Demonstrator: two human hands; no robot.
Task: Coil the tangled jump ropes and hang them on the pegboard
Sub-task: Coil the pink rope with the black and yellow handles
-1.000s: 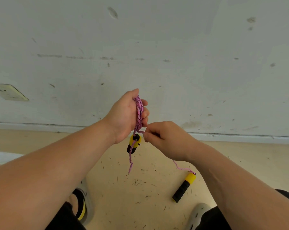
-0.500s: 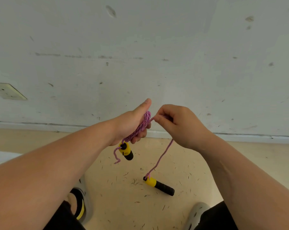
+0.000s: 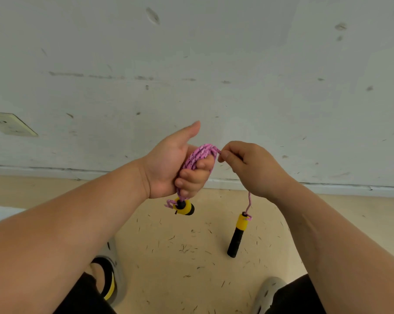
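Head view shows our left hand (image 3: 169, 168) closed around most of the coiled rope (image 3: 197, 156), our right hand (image 3: 250, 168) pinching the short tail above the floor, its handle (image 3: 236, 235) dangling; hanging remains, no pegboard visible.

Braided pink-and-black woven cord of the jump rope (image 3: 198, 156), matt black foam grip with glossy yellow plastic cap on the hanging handle (image 3: 236, 236), scuffed, pitted matt white wall (image 3: 214, 64), smooth beige floor (image 3: 191, 268)

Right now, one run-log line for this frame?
stage: coiling | left hand: holds pink rope coils | right hand: pinches strand | free handle: dangling | pegboard: unseen
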